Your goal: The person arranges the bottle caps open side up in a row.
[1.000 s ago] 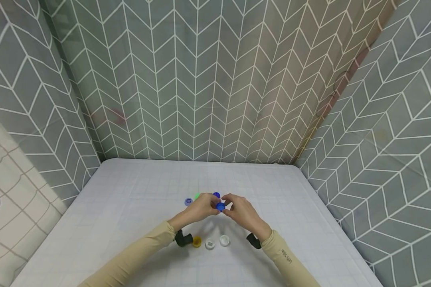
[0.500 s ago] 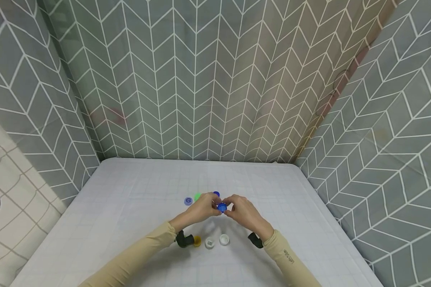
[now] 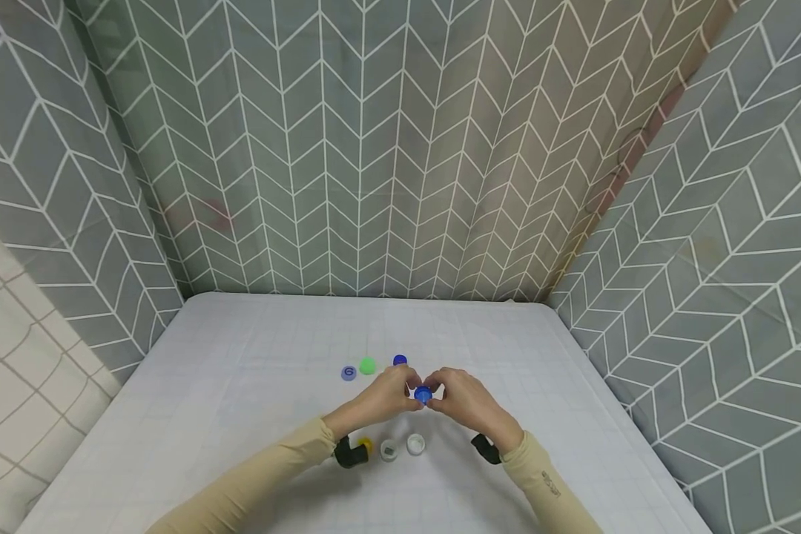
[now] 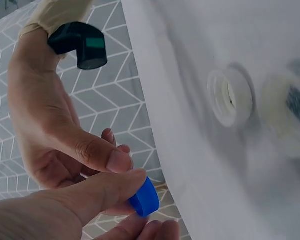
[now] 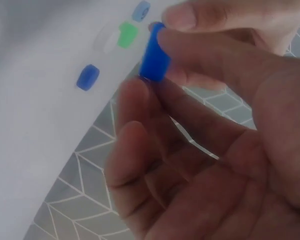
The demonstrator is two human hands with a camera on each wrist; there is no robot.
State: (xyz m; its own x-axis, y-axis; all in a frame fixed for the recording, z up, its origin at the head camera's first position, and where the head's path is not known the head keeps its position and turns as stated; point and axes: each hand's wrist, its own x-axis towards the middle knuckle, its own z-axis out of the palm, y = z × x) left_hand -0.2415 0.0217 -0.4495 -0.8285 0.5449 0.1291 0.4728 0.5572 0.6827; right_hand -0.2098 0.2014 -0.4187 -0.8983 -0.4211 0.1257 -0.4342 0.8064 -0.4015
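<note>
Both hands meet over the middle of the table around a blue bottle cap (image 3: 423, 394). My left hand (image 3: 389, 393) pinches its left side between thumb and fingers. My right hand (image 3: 466, 400) grips the opposite side, thumb on one edge and a fingertip at the other. The left wrist view shows the cap (image 4: 146, 197) as a short ribbed ring, with the two thumbs close together at its edge. In the right wrist view the cap (image 5: 156, 55) is seen edge-on, raised in front of the table. Fingertips hide parts of its rim.
Beyond the hands lie a dark blue cap (image 3: 400, 360), a green cap (image 3: 368, 366) and a pale blue cap with a mark (image 3: 348, 373). Nearer me are two white caps, one plain (image 3: 416, 444) and one with a dark patterned patch (image 3: 389, 450), and a yellow cap (image 3: 367, 445) partly behind the left wrist's camera.
Both hands have shifted slightly right and nearer to me with the blue cap. The green cap, partly covered before, now shows whole; the yellow one is more covered.
</note>
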